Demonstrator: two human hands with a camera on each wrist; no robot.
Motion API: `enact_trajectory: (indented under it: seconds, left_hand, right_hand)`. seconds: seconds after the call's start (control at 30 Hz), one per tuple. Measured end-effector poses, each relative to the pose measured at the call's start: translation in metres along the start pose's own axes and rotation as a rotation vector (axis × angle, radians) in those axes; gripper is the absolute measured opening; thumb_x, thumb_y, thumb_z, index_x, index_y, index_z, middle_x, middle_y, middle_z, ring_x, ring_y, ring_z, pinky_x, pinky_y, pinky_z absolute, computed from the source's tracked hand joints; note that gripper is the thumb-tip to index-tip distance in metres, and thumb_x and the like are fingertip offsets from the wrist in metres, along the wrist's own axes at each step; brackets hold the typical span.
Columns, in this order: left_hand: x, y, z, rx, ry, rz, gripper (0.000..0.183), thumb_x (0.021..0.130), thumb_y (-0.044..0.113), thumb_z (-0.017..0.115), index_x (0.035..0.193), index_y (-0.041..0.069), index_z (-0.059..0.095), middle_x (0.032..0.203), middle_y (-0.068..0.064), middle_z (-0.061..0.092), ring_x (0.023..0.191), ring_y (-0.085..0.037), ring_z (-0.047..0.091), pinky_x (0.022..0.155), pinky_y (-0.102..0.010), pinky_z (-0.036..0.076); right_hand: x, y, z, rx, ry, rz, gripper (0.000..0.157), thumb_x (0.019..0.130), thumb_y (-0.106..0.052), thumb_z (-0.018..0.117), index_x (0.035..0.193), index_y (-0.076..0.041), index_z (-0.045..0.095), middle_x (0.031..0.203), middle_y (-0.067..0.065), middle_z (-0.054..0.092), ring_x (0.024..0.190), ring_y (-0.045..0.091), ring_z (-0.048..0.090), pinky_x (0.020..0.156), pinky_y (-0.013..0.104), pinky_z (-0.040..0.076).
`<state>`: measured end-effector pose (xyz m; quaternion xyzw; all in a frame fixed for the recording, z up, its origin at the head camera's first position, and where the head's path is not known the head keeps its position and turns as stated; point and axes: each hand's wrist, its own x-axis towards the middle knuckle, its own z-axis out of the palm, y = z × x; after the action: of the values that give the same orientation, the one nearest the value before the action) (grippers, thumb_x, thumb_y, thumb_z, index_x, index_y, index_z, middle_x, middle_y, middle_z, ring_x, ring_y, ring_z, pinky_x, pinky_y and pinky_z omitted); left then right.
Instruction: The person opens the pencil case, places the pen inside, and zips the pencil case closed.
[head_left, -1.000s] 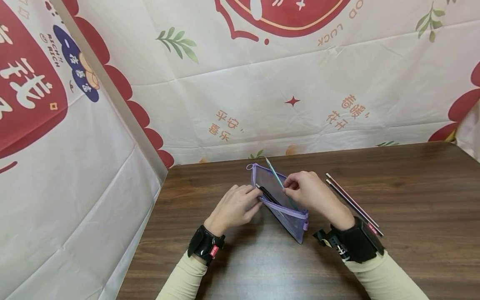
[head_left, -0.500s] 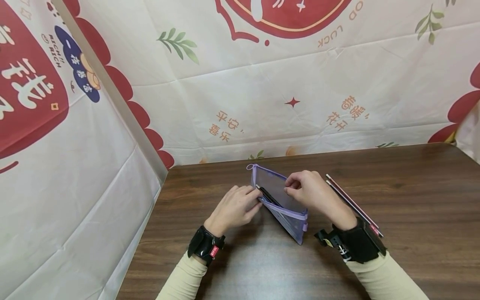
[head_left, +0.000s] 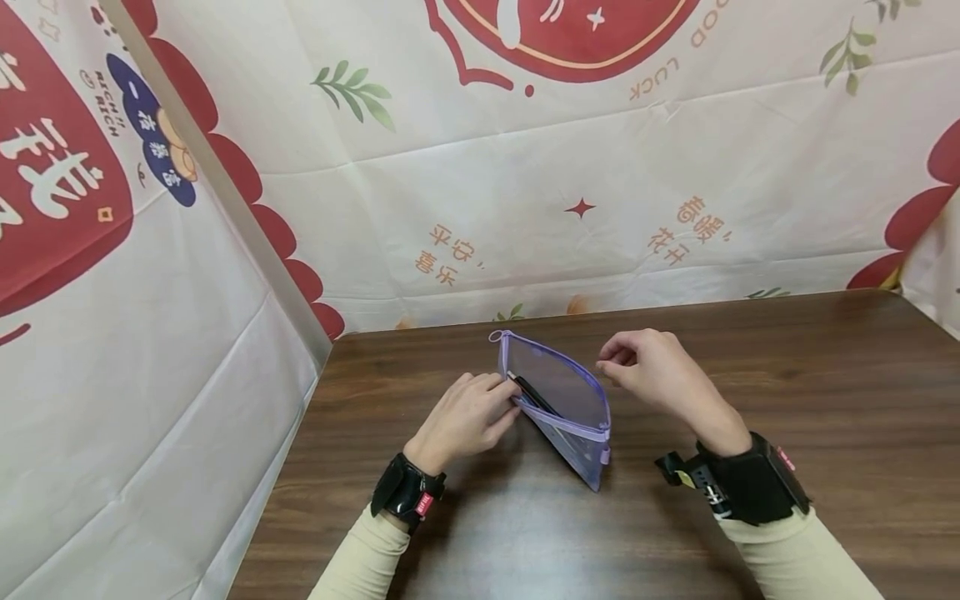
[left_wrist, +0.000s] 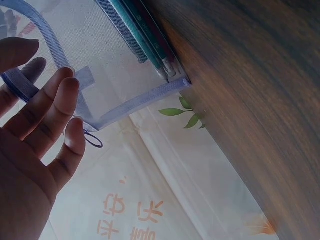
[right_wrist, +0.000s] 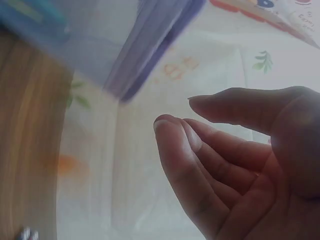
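Note:
A purple mesh pencil case (head_left: 562, 379) stands on the wooden table, its zipped mouth gaping toward me. My left hand (head_left: 465, 421) grips the case's near zip edge at its left part, fingers and thumb about the trim. Inside lie a dark pen-like stick (head_left: 538, 398) and, through the mesh in the left wrist view, green pencils (left_wrist: 140, 35) with metal ferrules. To the right of the case my right hand (head_left: 663, 375) hovers with loosely curved fingers. Its thumb and fingertips stand apart in the right wrist view, nothing between them.
The wooden table (head_left: 825, 400) ends at the back against a printed white cloth (head_left: 480, 200). Another cloth panel (head_left: 187, 375) hangs along the left edge. Pencil ends (right_wrist: 26, 233) peek in at the right wrist view's lower left corner.
The light blue pencil dropped from my right hand into the case. My right hand then drew away right, now covering the two pencils on the table. My left hand keeps its grip.

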<state>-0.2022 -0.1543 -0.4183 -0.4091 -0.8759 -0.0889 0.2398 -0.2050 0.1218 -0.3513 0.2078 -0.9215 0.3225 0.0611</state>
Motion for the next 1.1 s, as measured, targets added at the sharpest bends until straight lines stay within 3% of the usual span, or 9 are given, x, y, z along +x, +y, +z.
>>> enact_trajectory:
  seconds: [0.27, 0.6, 0.87, 1.1]
  left_hand:
    - [0.000, 0.001, 0.004, -0.005, 0.009, 0.003, 0.011, 0.086, 0.024, 0.061, 0.094, 0.018, 0.063, 0.082, 0.006, 0.060, 0.074, -0.011, 0.055, 0.062, -0.031, 0.043]
    - [0.001, 0.002, 0.002, -0.011, 0.009, 0.001, 0.010, 0.087, 0.026, 0.059, 0.092, 0.017, 0.062, 0.082, 0.006, 0.061, 0.072, -0.012, 0.054, 0.060, -0.031, 0.041]
    - [0.001, 0.001, -0.001, -0.012, 0.011, -0.008, 0.011, 0.086, 0.025, 0.061, 0.092, 0.016, 0.062, 0.081, 0.005, 0.061, 0.072, -0.012, 0.053, 0.059, -0.031, 0.041]
    - [0.001, 0.002, 0.001, -0.026, 0.011, -0.004, 0.011, 0.086, 0.025, 0.061, 0.092, 0.016, 0.062, 0.080, 0.005, 0.060, 0.071, -0.012, 0.053, 0.060, -0.031, 0.041]
  right_hand:
    - [-0.021, 0.033, -0.022, -0.079, 0.054, 0.058, 0.013, 0.082, -0.014, 0.066, 0.088, -0.003, 0.071, 0.073, 0.006, 0.069, 0.066, 0.017, 0.060, 0.059, 0.037, 0.047]
    - [-0.028, 0.061, -0.033, -0.125, 0.017, 0.123, 0.014, 0.082, -0.016, 0.067, 0.086, -0.002, 0.070, 0.072, 0.005, 0.067, 0.066, 0.018, 0.057, 0.059, 0.037, 0.045]
    - [-0.023, 0.076, -0.036, -0.163, -0.057, 0.165, 0.017, 0.081, -0.014, 0.066, 0.088, 0.001, 0.069, 0.076, 0.010, 0.068, 0.071, 0.024, 0.059, 0.063, 0.043, 0.048]
    - [-0.024, 0.096, -0.031, -0.145, -0.186, 0.214, 0.015, 0.080, -0.014, 0.066, 0.086, 0.001, 0.067, 0.077, 0.010, 0.066, 0.071, 0.023, 0.057, 0.062, 0.042, 0.047]
